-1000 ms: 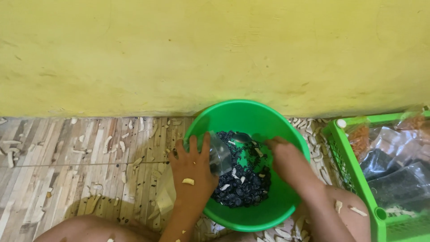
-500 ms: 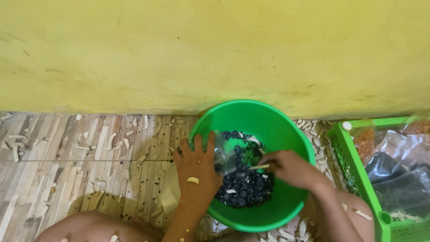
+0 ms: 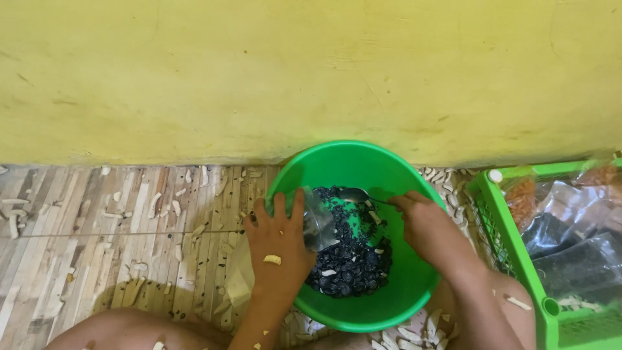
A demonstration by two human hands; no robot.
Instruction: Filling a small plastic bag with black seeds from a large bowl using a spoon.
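Against a yellow wall (image 3: pixel 311 71), a small clear bag (image 3: pixel 317 223) is pinched open by the left hand (image 3: pixel 277 243) over the green basin (image 3: pixel 353 162), its filling barely begun, while a spoon (image 3: pixel 356 194) gripped in the right hand (image 3: pixel 427 227) is held above the dark seeds (image 3: pixel 353 259), most remaining unscooped.

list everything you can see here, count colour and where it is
basin: one, green, on the floor by the wall
small pieces: many, dark, heaped in the basin
clear bag: one, transparent, at the basin's left rim
spoon: one, metallic, over the dark heap
crate: one, green, far right, holding filled bags
pale scraps: many, scattered on the floor
wall: one, yellow, behind
left hand: holding the bag
right hand: holding the spoon
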